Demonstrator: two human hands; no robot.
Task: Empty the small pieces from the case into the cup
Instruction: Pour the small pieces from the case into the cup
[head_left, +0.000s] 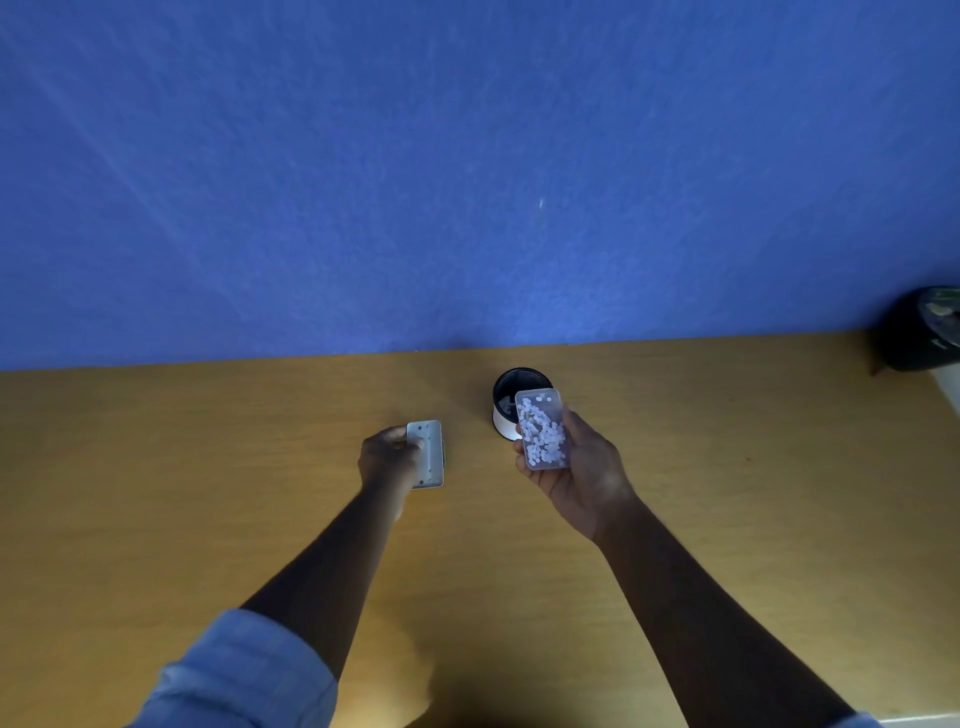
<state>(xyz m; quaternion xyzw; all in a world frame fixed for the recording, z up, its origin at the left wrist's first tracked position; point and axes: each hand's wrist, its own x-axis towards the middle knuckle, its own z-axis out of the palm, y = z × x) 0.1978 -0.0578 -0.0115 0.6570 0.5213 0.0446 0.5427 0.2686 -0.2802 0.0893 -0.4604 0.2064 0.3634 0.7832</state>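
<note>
My right hand (576, 470) holds the open clear plastic case (543, 430), which is full of several small white pieces and lies nearly flat. Its far end overlaps the near rim of the cup (511, 400), a small cup with a dark inside and a white outer wall standing on the wooden table. My left hand (387, 457) grips the case's flat translucent lid (427, 453), held just above the table to the left of the cup. A few pale bits seem to lie inside the cup, though it is too dark to be sure.
The wooden table (260, 467) runs up to a blue wall (467, 182) behind it. A dark bin-like object (927, 330) stands at the far right edge of the table. A light blue rolled sleeve (244, 670) covers my left upper forearm.
</note>
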